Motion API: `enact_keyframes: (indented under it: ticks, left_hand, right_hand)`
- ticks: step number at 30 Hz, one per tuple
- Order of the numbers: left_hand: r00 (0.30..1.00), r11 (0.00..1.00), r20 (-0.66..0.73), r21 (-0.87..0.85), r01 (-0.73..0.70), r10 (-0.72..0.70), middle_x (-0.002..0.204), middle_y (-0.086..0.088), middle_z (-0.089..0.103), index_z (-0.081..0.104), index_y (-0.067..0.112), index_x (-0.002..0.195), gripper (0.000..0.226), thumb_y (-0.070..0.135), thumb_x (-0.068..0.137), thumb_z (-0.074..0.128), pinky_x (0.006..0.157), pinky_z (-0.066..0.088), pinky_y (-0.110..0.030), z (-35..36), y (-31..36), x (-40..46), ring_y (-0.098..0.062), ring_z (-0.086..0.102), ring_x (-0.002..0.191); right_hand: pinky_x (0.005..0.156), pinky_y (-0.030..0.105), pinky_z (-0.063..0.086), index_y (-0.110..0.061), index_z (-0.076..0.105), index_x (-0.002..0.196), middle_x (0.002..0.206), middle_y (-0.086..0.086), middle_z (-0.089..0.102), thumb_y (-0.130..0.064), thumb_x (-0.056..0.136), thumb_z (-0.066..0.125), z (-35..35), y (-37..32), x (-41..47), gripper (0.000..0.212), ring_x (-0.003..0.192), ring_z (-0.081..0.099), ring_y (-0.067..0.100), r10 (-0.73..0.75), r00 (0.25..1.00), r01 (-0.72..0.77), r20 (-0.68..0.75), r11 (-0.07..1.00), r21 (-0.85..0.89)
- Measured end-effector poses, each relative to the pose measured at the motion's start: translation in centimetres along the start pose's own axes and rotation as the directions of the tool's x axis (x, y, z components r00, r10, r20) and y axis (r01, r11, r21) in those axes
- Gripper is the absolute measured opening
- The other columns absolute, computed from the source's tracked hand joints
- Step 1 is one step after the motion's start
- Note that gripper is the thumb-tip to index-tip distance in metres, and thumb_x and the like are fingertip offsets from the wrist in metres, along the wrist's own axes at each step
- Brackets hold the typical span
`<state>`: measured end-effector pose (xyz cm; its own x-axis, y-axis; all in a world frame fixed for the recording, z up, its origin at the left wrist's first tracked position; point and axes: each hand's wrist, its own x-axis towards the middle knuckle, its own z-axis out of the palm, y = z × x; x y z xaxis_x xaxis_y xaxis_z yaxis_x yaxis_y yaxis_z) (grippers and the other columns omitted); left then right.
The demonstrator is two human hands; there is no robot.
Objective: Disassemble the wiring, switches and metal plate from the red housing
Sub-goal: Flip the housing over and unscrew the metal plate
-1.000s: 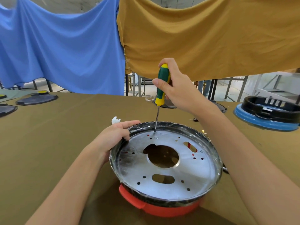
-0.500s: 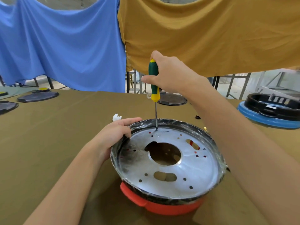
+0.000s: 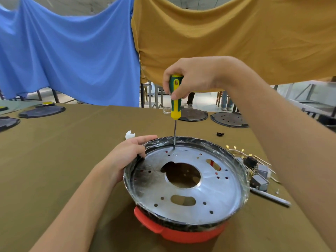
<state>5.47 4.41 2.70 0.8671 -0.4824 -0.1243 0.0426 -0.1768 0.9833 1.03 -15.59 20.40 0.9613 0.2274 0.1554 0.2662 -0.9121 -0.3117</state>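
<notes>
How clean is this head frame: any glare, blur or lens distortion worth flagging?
Head view: wide-angle bending curves the table edge and stretches the forearms; soft glare washes the metal plate; the screwdriver and both hands are sharp; the grey pen at right looks slightly smeared.

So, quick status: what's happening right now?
Right hand grips screwdriver, tip at metal plate far edge. Left hand holds housing rim. Nothing blocking.

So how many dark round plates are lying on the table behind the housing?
4: two at far left, two behind the screwdriver at and. More may be hidden.
</notes>
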Motion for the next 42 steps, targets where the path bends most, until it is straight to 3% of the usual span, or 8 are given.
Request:
enact_keyframes:
  ticks: [3,7,16,19,25,36,38,42]
  left_hand:
    - [1.000,1.000,-0.003,-0.027,0.002,-0.002,0.123,-0.010,0.068,0.073,0.032,0.114,0.069,-0.012,0.077,0.037,0.083,0.058,-0.037,0.1,0.0,0.0,-0.027,0.069,0.107]
    - [1.000,0.999,0.005,-0.036,0.003,-0.002,0.114,-0.010,0.073,0.071,0.029,0.118,0.068,-0.013,0.079,0.035,0.068,0.059,-0.031,0.1,0.1,-0.1,-0.026,0.073,0.097]
    - [1.000,0.999,0.011,-0.054,0.002,-0.002,0.113,-0.010,0.073,0.070,0.027,0.120,0.068,-0.014,0.080,0.034,0.068,0.059,-0.031,0.2,0.2,-0.3,-0.025,0.073,0.097]
    - [1.000,0.999,0.005,-0.053,0.006,-0.005,0.114,-0.010,0.073,0.071,0.026,0.119,0.068,-0.015,0.079,0.034,0.069,0.059,-0.031,0.3,0.2,-0.2,-0.026,0.073,0.098]
    - [1.000,0.997,0.009,-0.077,0.009,-0.009,0.113,-0.010,0.073,0.069,0.024,0.121,0.068,-0.016,0.080,0.033,0.067,0.059,-0.031,0.5,0.4,-0.6,-0.025,0.074,0.094]
    - [1.000,0.997,0.013,-0.072,0.011,-0.010,0.107,-0.008,0.076,0.070,0.024,0.120,0.068,-0.016,0.079,0.033,0.063,0.059,-0.029,0.4,0.4,-0.6,-0.023,0.075,0.090]
    - [1.000,0.997,0.012,-0.076,0.006,-0.005,0.108,-0.008,0.075,0.070,0.024,0.119,0.069,-0.016,0.078,0.032,0.062,0.059,-0.028,0.4,0.3,-0.5,-0.022,0.075,0.089]
    - [1.000,0.996,0.011,-0.090,0.007,-0.006,0.107,-0.008,0.076,0.070,0.022,0.119,0.068,-0.017,0.078,0.032,0.062,0.059,-0.027,0.3,0.3,-0.3,-0.021,0.075,0.086]
  right_hand:
    - [0.063,0.027,0.057,-0.014,0.063,0.105,0.099,0.009,0.070,-0.025,0.090,0.065,0.4,-0.1,0.3,0.018,0.075,0.067,0.016,0.116,0.992,-0.118,-0.048,0.993,-0.032]
    - [0.072,0.037,0.043,-0.014,0.057,0.119,0.094,0.001,0.060,-0.064,0.096,0.042,1.7,-1.2,1.0,0.057,0.082,0.058,0.024,0.220,0.939,-0.331,-0.266,0.794,-0.510]
    - [0.069,0.029,0.049,-0.028,0.057,0.100,0.104,0.004,0.062,-0.024,0.099,0.060,-1.4,-0.7,-0.1,0.005,0.078,0.054,0.017,0.122,0.983,-0.091,0.138,0.974,-0.208]
    - [0.064,0.025,0.046,-0.028,0.061,0.098,0.106,0.005,0.061,-0.008,0.095,0.060,-1.4,-0.7,-0.2,0.020,0.079,0.055,0.016,0.127,0.983,-0.096,0.132,0.971,-0.217]
    - [0.056,0.032,0.038,-0.015,0.051,0.088,0.080,0.004,0.056,-0.072,0.092,0.042,1.1,-1.9,0.3,0.058,0.069,0.055,0.020,0.279,0.943,-0.333,-0.182,0.785,-0.522]
    - [0.064,0.030,0.040,-0.024,0.062,0.095,0.097,-0.002,0.059,-0.008,0.092,0.064,-1.2,-0.3,-0.8,0.017,0.078,0.052,0.017,0.074,0.995,-0.053,0.070,0.964,-0.261]
    - [0.065,0.030,0.042,-0.021,0.060,0.101,0.101,0.001,0.061,-0.020,0.093,0.066,-0.6,-0.6,-0.9,0.010,0.078,0.052,0.018,0.108,0.994,-0.094,0.035,0.959,-0.266]
    - [0.060,0.032,0.037,-0.009,0.055,0.086,0.090,0.003,0.058,-0.071,0.096,0.031,1.5,-1.3,-0.3,0.067,0.074,0.054,0.020,0.294,0.931,-0.365,-0.217,0.747,-0.556]
